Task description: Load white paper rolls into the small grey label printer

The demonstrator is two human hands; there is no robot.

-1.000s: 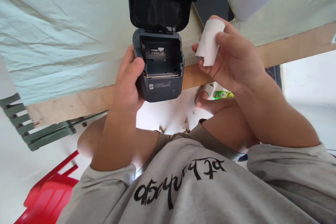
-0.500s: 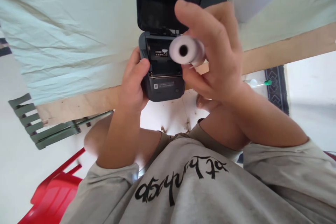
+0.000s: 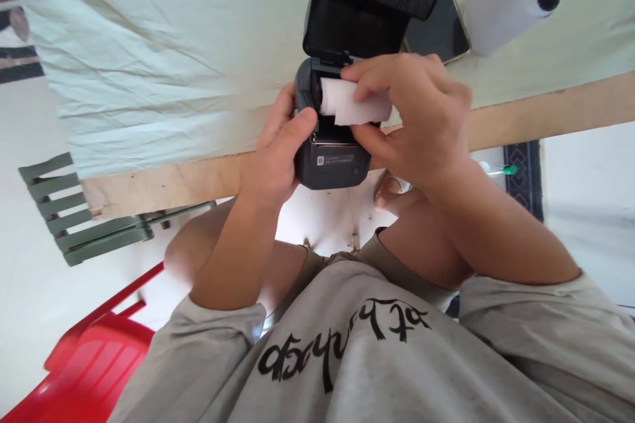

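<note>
At the far left, a green slatted chair (image 3: 54, 201) and, below it, a red plastic chair (image 3: 89, 357) stand beside the surface (image 3: 163, 46), which is covered with a pale, creased cloth. The left hand (image 3: 275, 155) grips the left side of a dark portable printer (image 3: 332, 168), thumb near the bay's edge. The printer's lid (image 3: 364, 20) is swung open. A small white paper roll (image 3: 357, 104) lies sideways over the open bay; whether it is seated cannot be told. The right hand (image 3: 421, 112) pinches the roll's right part between fingers and thumb. Beyond, a dark-screened tablet (image 3: 439, 30) lies partly behind the lid, near a larger paper roll (image 3: 501, 13) with a black core.
</note>
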